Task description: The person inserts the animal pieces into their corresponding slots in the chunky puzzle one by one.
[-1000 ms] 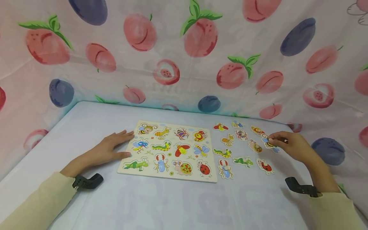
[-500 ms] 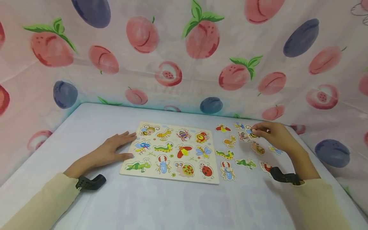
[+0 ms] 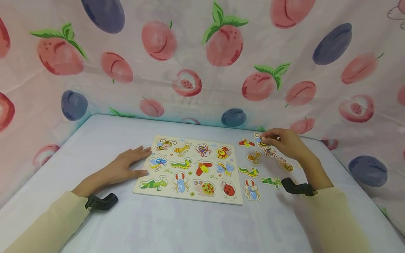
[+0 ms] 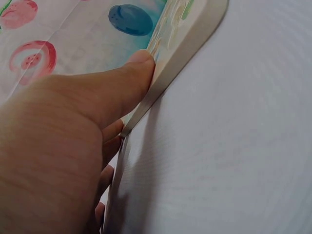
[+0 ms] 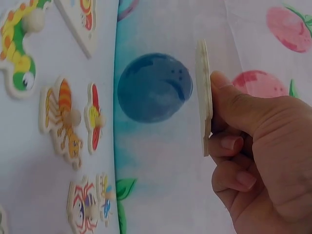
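My left hand lies along the left side of a wooden insect puzzle board. In the left wrist view its thumb touches the board's edge, fingers extended. My right hand pinches a bee puzzle piece above the table, just over the spider piece. The right wrist view shows the bee piece edge-on, raised off the table. Near it lie the red-winged beetle piece and the ant piece. The bee's knob is hidden by the fingers.
Further pieces with knobs lie right of the board: a caterpillar, a stag beetle, a grasshopper and a snail. My right forearm covers part of this group. A fruit-print cloth hangs behind the white table.
My right hand has carried the bee piece leftward from the right side of the loose pieces to above the spider piece. The left hand stays at the board. The view shifts slightly.
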The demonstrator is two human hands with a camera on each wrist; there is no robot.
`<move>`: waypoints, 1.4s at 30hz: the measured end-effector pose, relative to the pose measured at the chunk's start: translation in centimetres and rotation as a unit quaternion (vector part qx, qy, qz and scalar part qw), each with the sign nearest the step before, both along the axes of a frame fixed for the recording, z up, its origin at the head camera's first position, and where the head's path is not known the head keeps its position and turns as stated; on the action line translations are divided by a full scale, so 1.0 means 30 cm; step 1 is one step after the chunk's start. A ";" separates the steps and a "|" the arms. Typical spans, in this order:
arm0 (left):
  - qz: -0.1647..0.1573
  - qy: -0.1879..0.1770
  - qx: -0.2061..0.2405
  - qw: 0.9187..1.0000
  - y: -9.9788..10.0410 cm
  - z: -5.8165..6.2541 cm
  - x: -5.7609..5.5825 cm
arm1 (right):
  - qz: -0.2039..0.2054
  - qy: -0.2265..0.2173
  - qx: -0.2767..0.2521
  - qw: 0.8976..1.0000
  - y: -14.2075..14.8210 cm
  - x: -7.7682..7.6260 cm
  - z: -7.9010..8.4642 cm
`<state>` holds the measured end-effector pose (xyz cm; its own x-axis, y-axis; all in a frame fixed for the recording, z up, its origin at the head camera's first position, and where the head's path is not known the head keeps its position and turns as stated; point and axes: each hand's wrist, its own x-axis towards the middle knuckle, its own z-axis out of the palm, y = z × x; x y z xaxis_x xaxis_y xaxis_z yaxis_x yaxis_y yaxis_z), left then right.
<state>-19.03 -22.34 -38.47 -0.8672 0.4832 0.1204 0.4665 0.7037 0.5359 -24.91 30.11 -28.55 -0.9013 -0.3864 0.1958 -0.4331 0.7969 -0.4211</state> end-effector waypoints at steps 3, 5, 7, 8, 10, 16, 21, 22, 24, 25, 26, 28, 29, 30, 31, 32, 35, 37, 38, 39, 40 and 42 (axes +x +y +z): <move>0.002 0.001 -0.001 1.000 -0.003 -0.004 0.000 | 0.011 -0.001 -0.002 1.000 -0.030 -0.015 0.002; 0.005 -0.001 -0.003 1.000 -0.004 -0.006 0.001 | 0.020 -0.003 -0.007 1.000 -0.049 -0.024 0.001; 0.009 -0.003 -0.004 1.000 -0.003 -0.006 0.002 | 0.025 -0.006 -0.007 1.000 -0.069 -0.031 0.001; 0.010 -0.004 -0.005 1.000 -0.002 -0.006 0.003 | 0.027 -0.008 -0.008 1.000 -0.079 -0.033 0.001; 0.014 -0.007 -0.006 1.000 0.000 -0.004 0.007 | 0.030 -0.012 -0.010 0.999 -0.102 -0.035 0.003; 0.018 -0.007 -0.009 1.000 -0.002 -0.003 0.013 | 0.039 -0.009 -0.012 0.999 -0.166 -0.047 0.014; 0.013 -0.002 -0.007 1.000 -0.006 -0.004 0.011 | 0.038 -0.007 -0.034 0.999 -0.213 -0.058 0.018; 0.011 0.000 -0.006 1.000 -0.006 -0.004 0.011 | 0.040 -0.008 -0.039 0.998 -0.223 -0.060 0.017; 0.010 0.001 -0.006 1.000 -0.005 -0.004 0.010 | 0.051 -0.013 -0.044 0.998 -0.241 -0.065 0.013; 0.009 0.001 -0.004 1.000 -0.003 -0.004 0.010 | 0.059 -0.015 -0.044 0.997 -0.249 -0.068 0.009; 0.006 0.003 -0.003 1.000 -0.002 -0.003 0.009 | 0.066 -0.016 -0.044 0.997 -0.256 -0.070 0.006; 0.005 0.004 -0.002 1.000 0.001 -0.001 0.009 | 0.079 -0.017 -0.046 0.996 -0.271 -0.070 0.001; 0.003 0.005 -0.001 1.000 0.003 0.000 0.009 | 0.085 -0.016 -0.047 0.995 -0.278 -0.071 -0.002; 0.003 0.005 0.000 1.000 0.004 0.000 0.008 | 0.088 -0.013 -0.048 0.995 -0.285 -0.070 -0.003; 0.001 0.008 0.002 1.000 0.005 0.001 0.009 | 0.091 -0.010 -0.048 0.995 -0.291 -0.071 -0.005; 0.001 0.009 0.002 1.000 0.005 0.001 0.009 | 0.092 -0.009 -0.050 0.994 -0.300 -0.070 -0.006; 0.004 0.010 0.001 1.000 0.005 0.004 0.012 | 0.096 -0.008 -0.055 0.994 -0.327 -0.074 -0.011; 0.004 0.009 0.001 1.000 0.005 0.005 0.014 | 0.097 -0.009 -0.055 0.994 -0.348 -0.079 -0.016; 0.004 0.008 0.000 1.000 0.004 0.005 0.014 | 0.098 -0.010 -0.056 0.994 -0.359 -0.081 -0.019; 0.004 0.008 -0.001 1.000 0.004 0.005 0.013 | 0.100 -0.010 -0.057 0.993 -0.370 -0.084 -0.022; 0.003 0.008 -0.002 1.000 0.003 0.006 0.014 | 0.101 -0.010 -0.058 0.993 -0.383 -0.086 -0.025; 0.001 0.008 -0.003 1.000 0.002 0.007 0.012 | 0.105 -0.008 -0.058 0.993 -0.410 -0.090 -0.032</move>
